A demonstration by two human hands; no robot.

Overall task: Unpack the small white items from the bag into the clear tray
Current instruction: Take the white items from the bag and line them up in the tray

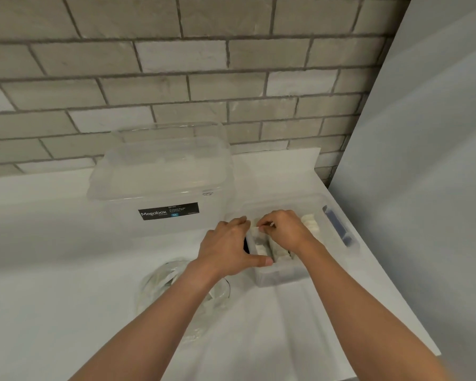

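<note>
My forearms fill the near edge, both reaching forward over the white counter (52,298). Under my left arm lies the clear bag (171,279) — crumpled and slack, just beside the tray's near left corner, so each trip from bag to tray is short. I can make out a few pale shapes through the plastic, though how many are left I cannot tell.

Further back on the left stands a big clear storage box (160,193) with its lid on and a black label facing me — out of the way against the tiled wall (176,64).

Now my left hand (228,248): it is braced on the left wall of the clear tray (283,276), thumb hooked along the near rim, fingers curled over the top. It seems to be steadying the tray so it doesn't slide while I pack; whether those fingertips also touch the piece being set in, I cannot tell.

Then my right hand (283,229), down inside the tray, fingertips pinched together on one of the small white items (254,231) — tucking it upright into the row. More white pieces stand packed beside it and along the far side, so the tray looks well on its way. At the right end sits the tray's blue handle clip (337,226), folded clear of my work.
</note>
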